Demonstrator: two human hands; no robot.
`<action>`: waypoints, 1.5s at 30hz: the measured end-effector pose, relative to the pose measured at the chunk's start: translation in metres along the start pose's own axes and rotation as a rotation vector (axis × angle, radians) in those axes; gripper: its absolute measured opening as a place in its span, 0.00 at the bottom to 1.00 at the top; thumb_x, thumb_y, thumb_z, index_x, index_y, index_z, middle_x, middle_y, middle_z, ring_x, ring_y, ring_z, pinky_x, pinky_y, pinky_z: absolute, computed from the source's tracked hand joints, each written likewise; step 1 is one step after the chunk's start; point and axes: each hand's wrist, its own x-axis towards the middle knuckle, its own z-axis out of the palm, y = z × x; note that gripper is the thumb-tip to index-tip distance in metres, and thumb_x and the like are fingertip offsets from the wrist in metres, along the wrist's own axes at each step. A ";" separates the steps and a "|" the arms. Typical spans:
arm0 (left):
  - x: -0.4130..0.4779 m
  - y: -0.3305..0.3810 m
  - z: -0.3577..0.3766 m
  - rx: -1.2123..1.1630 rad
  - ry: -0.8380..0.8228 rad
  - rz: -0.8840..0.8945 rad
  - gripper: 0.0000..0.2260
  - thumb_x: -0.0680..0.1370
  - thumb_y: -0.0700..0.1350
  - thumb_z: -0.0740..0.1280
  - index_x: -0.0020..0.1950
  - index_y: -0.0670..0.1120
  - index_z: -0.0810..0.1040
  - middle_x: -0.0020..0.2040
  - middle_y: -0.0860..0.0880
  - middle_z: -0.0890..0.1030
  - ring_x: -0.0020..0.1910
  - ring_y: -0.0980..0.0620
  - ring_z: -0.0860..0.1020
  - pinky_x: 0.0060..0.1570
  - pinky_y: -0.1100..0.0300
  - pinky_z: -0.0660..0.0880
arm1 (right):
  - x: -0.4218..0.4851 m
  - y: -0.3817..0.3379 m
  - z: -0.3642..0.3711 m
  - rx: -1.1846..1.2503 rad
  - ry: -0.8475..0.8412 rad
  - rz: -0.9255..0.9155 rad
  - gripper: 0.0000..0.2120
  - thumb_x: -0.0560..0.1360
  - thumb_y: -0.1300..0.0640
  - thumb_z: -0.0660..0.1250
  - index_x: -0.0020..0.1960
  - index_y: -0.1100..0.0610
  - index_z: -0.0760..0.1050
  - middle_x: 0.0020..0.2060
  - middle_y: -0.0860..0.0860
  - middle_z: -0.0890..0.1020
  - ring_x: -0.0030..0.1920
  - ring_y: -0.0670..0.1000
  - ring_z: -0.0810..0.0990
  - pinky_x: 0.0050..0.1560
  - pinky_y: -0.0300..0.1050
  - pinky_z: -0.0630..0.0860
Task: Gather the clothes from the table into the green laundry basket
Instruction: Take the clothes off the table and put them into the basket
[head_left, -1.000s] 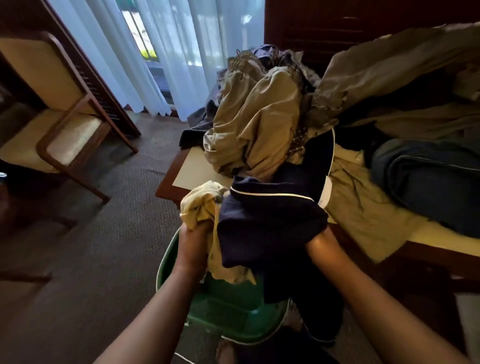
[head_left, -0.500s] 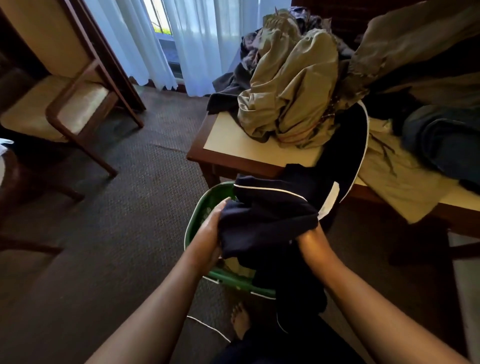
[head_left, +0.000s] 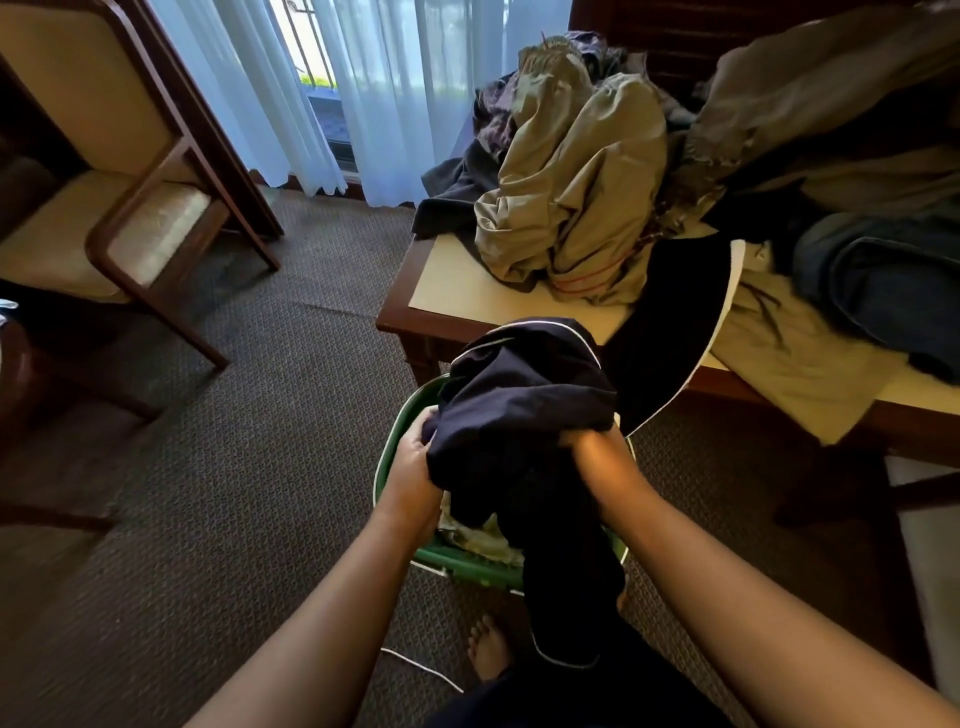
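Now the pale yellow crumpled cloth (head_left: 483, 535) that the left hand (head_left: 413, 467) held up a second ago lies inside the round green plastic laundry basket (head_left: 467, 565). That hand has moved to the dark navy garment with white piping (head_left: 519, 410), its fingers curled into the fabric's left edge. The right hand (head_left: 592, 447) grips the other side; its fingertips are buried in the folds, so only bent knuckles show.

The navy bundle has sunk lower and sits just above the basket's mouth. One end trails back over the edge of the cream-topped wooden table (head_left: 467, 291) behind the basket, and another hangs past the basket's near rim. One item seems delivered and the second nearly so, once those loose ends follow.

Beyond the basket, the table carries a heaped khaki garment (head_left: 576, 208) and folded blue denim (head_left: 883, 291). The basket stands on brown woven carpet (head_left: 234, 467), with a wooden cushioned armchair (head_left: 130, 228) well to its left and sheer white curtains (head_left: 405, 93) far behind.
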 end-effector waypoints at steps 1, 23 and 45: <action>0.003 -0.003 -0.001 0.033 0.019 -0.040 0.11 0.86 0.38 0.59 0.62 0.46 0.79 0.54 0.46 0.87 0.53 0.50 0.86 0.49 0.57 0.83 | 0.003 0.003 -0.001 -0.016 0.020 -0.060 0.14 0.76 0.67 0.64 0.60 0.59 0.77 0.46 0.52 0.81 0.49 0.51 0.82 0.44 0.34 0.77; 0.082 -0.038 0.150 0.730 -0.032 -0.069 0.21 0.83 0.44 0.66 0.76 0.56 0.71 0.72 0.54 0.74 0.40 0.59 0.80 0.32 0.69 0.76 | 0.151 0.031 -0.173 -1.499 0.100 -0.274 0.38 0.74 0.50 0.72 0.80 0.46 0.59 0.78 0.57 0.63 0.72 0.66 0.66 0.66 0.62 0.72; 0.127 -0.008 0.227 0.773 0.388 0.304 0.17 0.82 0.42 0.65 0.71 0.50 0.75 0.67 0.50 0.78 0.66 0.53 0.76 0.61 0.61 0.77 | 0.254 -0.149 -0.147 0.055 -0.162 -0.187 0.51 0.68 0.36 0.76 0.81 0.47 0.52 0.74 0.52 0.70 0.71 0.53 0.71 0.70 0.56 0.72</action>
